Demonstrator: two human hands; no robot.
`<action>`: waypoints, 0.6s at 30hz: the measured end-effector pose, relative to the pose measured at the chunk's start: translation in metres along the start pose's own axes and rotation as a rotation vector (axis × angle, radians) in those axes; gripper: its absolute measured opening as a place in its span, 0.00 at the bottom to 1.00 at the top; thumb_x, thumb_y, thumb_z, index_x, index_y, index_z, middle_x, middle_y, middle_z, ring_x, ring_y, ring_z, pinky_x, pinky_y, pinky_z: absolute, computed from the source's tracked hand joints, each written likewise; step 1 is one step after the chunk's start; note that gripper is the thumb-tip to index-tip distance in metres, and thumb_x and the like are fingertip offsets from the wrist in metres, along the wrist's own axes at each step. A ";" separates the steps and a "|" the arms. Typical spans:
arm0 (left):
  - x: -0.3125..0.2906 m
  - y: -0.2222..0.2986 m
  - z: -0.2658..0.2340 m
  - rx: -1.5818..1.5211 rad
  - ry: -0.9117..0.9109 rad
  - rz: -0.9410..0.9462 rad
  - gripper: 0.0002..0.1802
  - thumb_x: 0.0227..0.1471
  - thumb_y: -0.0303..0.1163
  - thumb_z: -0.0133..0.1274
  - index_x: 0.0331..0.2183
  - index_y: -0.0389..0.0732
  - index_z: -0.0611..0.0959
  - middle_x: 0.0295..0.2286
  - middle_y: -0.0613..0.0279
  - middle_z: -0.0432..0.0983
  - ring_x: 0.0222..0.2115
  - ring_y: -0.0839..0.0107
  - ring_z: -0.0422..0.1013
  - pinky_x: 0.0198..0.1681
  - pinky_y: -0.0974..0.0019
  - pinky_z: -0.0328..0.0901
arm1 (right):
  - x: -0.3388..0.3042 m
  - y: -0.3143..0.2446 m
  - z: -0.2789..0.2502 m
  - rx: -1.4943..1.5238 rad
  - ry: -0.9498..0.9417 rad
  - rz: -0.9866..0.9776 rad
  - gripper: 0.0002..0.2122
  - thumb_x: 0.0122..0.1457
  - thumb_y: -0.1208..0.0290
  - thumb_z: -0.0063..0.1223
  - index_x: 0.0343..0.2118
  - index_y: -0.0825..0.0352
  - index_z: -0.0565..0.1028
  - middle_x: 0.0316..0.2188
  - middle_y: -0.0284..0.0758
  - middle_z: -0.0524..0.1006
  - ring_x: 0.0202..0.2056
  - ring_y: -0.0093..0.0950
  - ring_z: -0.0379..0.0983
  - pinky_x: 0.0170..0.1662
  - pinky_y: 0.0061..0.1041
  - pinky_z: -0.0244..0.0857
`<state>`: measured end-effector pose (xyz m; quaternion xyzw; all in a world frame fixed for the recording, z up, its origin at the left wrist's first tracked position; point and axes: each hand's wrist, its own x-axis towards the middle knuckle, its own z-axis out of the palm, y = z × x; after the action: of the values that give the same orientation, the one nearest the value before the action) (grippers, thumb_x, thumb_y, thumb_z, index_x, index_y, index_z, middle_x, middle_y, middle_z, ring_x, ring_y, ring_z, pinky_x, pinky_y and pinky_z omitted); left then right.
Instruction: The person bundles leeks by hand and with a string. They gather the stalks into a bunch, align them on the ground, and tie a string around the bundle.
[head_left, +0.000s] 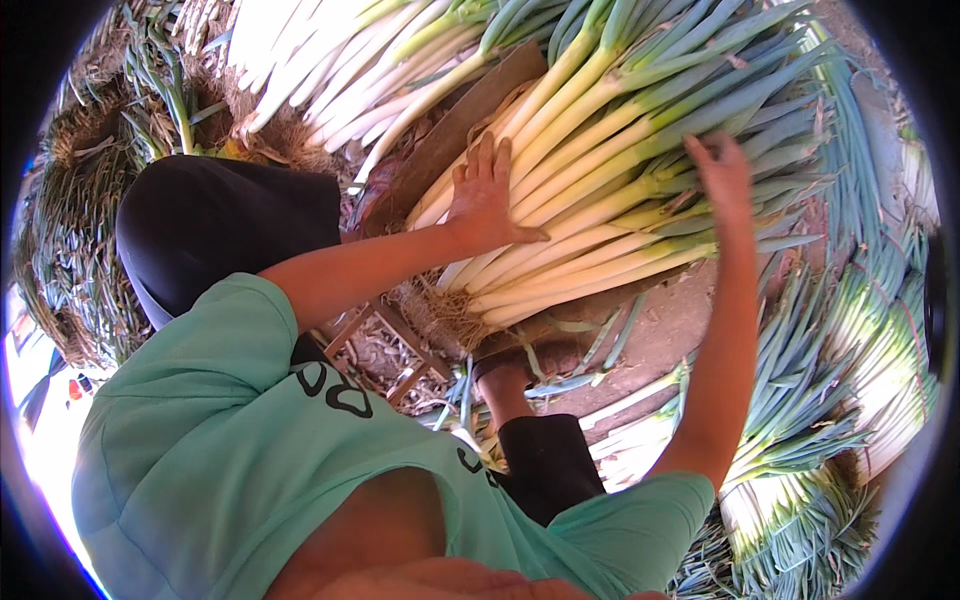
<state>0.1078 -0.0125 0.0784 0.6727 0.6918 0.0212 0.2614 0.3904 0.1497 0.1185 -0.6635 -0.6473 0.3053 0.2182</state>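
Note:
A thick pile of long green onions (585, 195) lies slantwise in front of me, roots toward me and green leaves to the far right. My left hand (483, 205) rests on the white stalks near the root end, its fingers spread and the palm down. Over the green leaves on the right is my right hand (722, 172), its fingers bent and apart; I see nothing clearly gripped in it. The tangled brown roots (445, 310) hang at the pile's near end. Beneath the pile runs a brown board (455, 135), partly hidden by the stalks.
More green onions (350, 75) with white stems lie beyond the board. Bundled ones (790, 515) are stacked at the lower right. Darker leafy bundles (80, 230) are heaped at the left. A slatted frame (405, 375) stands by my legs, among scraps of leaf on the ground.

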 end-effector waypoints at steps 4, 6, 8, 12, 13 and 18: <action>0.001 0.005 0.005 -0.016 -0.001 0.002 0.74 0.23 0.66 0.62 0.58 0.31 0.42 0.57 0.36 0.37 0.59 0.43 0.38 0.56 0.41 0.40 | 0.000 0.044 0.035 0.446 -0.002 0.130 0.14 0.52 0.63 0.56 0.32 0.72 0.72 0.22 0.33 0.72 0.28 0.22 0.67 0.32 0.22 0.60; 0.003 0.005 0.006 -0.014 0.011 0.010 0.74 0.23 0.66 0.62 0.58 0.31 0.42 0.57 0.36 0.37 0.59 0.43 0.39 0.56 0.41 0.40 | 0.002 0.043 0.034 0.411 0.000 0.132 0.13 0.52 0.66 0.57 0.31 0.72 0.72 0.22 0.32 0.72 0.26 0.22 0.65 0.31 0.22 0.60; 0.000 0.006 0.005 -0.009 -0.009 0.005 0.74 0.23 0.66 0.61 0.58 0.31 0.42 0.57 0.36 0.37 0.59 0.43 0.39 0.56 0.40 0.40 | 0.000 0.037 0.019 0.346 -0.036 0.078 0.11 0.52 0.68 0.56 0.29 0.73 0.72 0.20 0.31 0.71 0.23 0.23 0.64 0.29 0.22 0.60; 0.000 -0.001 0.004 -0.031 -0.013 -0.017 0.74 0.24 0.68 0.60 0.58 0.31 0.42 0.57 0.35 0.36 0.59 0.42 0.37 0.57 0.39 0.41 | -0.038 -0.003 -0.004 0.443 0.154 0.248 0.11 0.51 0.68 0.56 0.24 0.72 0.71 0.15 0.30 0.70 0.17 0.21 0.64 0.22 0.19 0.57; -0.004 -0.001 0.005 -0.016 -0.029 -0.009 0.74 0.24 0.68 0.59 0.58 0.30 0.42 0.57 0.35 0.35 0.59 0.42 0.37 0.57 0.39 0.40 | -0.053 0.003 0.012 0.306 0.064 0.228 0.11 0.52 0.66 0.55 0.24 0.70 0.71 0.15 0.30 0.69 0.17 0.19 0.65 0.21 0.18 0.57; -0.001 0.002 -0.006 0.104 -0.136 -0.011 0.72 0.28 0.72 0.53 0.58 0.29 0.41 0.58 0.32 0.34 0.59 0.41 0.39 0.56 0.40 0.45 | -0.092 -0.050 0.102 0.510 -0.140 0.226 0.13 0.51 0.62 0.58 0.28 0.68 0.70 0.19 0.31 0.71 0.19 0.21 0.67 0.21 0.20 0.61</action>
<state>0.1069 -0.0114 0.0846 0.6814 0.6763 -0.0621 0.2728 0.2862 0.0510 0.0902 -0.6325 -0.4852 0.5256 0.2973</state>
